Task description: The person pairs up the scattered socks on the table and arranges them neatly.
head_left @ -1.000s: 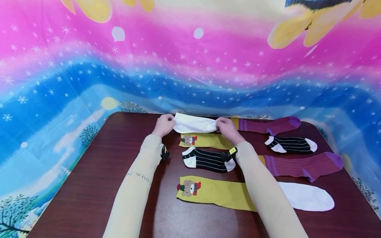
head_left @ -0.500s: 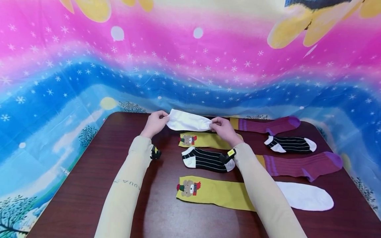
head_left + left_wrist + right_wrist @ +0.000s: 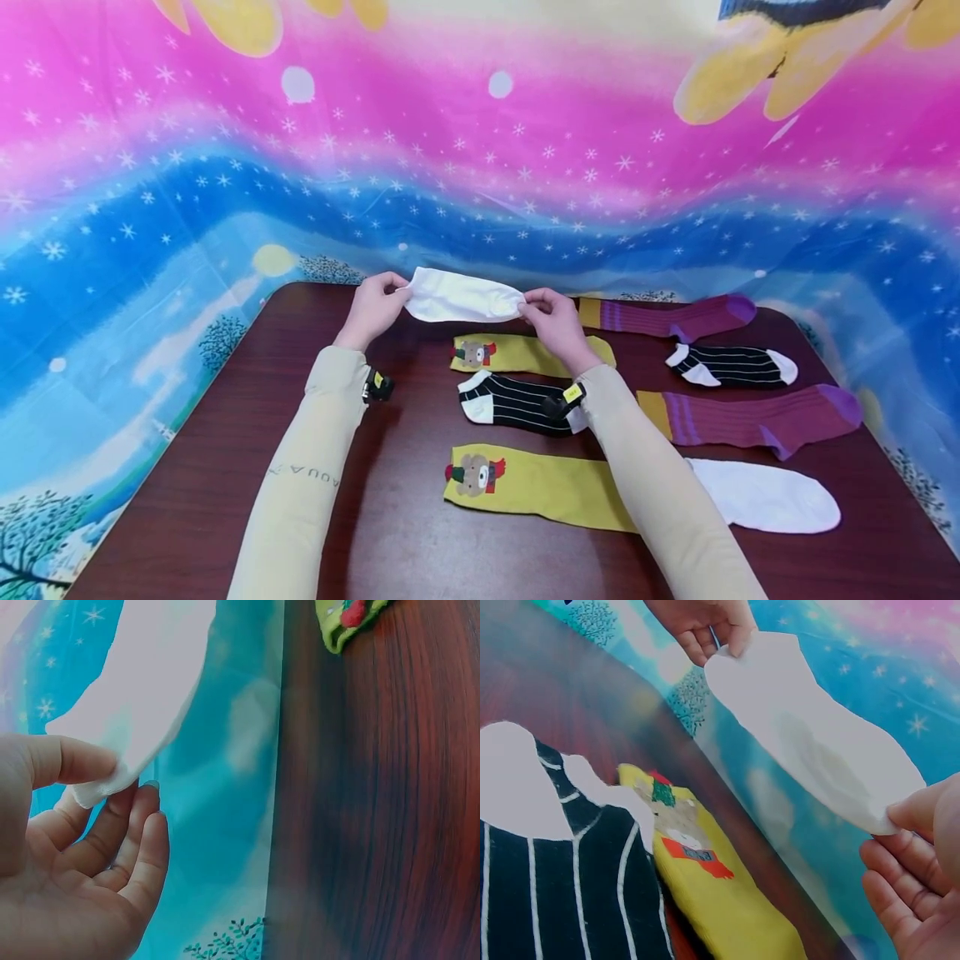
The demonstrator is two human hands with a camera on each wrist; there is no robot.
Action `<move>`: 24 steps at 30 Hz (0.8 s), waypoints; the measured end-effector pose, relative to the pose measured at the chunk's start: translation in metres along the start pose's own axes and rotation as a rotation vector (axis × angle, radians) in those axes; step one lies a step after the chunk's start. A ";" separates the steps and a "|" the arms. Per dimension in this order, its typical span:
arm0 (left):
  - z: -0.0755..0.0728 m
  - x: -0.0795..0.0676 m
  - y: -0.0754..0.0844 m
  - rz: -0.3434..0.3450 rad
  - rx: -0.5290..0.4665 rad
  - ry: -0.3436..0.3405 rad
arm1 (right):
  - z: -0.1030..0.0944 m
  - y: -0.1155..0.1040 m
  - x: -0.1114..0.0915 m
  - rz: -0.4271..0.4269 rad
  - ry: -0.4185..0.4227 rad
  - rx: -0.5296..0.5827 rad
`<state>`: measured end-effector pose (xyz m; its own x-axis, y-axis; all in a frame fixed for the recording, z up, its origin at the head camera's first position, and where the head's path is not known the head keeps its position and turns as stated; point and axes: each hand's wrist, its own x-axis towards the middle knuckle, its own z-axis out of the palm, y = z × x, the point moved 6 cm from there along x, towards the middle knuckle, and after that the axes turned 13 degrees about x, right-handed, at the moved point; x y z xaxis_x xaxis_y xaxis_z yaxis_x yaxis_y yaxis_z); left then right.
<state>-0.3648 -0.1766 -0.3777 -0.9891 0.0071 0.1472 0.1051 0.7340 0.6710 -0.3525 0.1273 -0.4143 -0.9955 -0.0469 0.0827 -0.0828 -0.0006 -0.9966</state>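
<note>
A white sock [image 3: 465,295] is held stretched sideways above the back of the table. My left hand [image 3: 371,308] pinches its left end; in the left wrist view the thumb presses the white cloth [image 3: 157,667] against the fingers. At the other end, my right hand [image 3: 558,325] pinches the sock between thumb and fingers, as the right wrist view also shows. Just below the held sock lies a yellow sock [image 3: 525,354] with a bear picture. A black striped sock [image 3: 517,404] with white patches lies nearer, partly behind the right wrist camera.
On the dark wooden table [image 3: 225,467] a second yellow bear sock [image 3: 555,487] lies in front, partly under the right arm. To the right are two purple socks [image 3: 675,318], another black striped sock [image 3: 742,365] and a white sock [image 3: 780,496]. A printed cloth [image 3: 450,125] hangs behind.
Both hands have moved left and slightly up with the white sock, and it no longer overlaps the back yellow sock. The socks on the table have stayed in place.
</note>
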 end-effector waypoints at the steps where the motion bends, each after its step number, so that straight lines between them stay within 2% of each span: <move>1: -0.002 -0.001 -0.001 0.000 0.003 0.005 | 0.001 -0.002 -0.001 -0.012 0.006 0.000; 6: -0.015 -0.004 -0.010 -0.001 0.011 0.031 | 0.009 -0.009 -0.003 -0.053 0.022 -0.005; 14: -0.039 -0.011 -0.020 -0.028 -0.037 0.077 | 0.026 -0.017 -0.005 -0.082 -0.001 -0.014; 21: -0.063 -0.018 -0.023 -0.049 -0.122 0.132 | 0.043 -0.036 0.000 -0.090 -0.045 -0.040; 24: -0.077 -0.021 -0.021 -0.052 -0.177 0.176 | 0.051 -0.050 0.004 -0.106 -0.059 -0.046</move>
<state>-0.3382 -0.2443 -0.3386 -0.9621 -0.1574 0.2227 0.0860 0.5999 0.7954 -0.3503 0.0763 -0.3638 -0.9767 -0.1077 0.1857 -0.1906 0.0372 -0.9810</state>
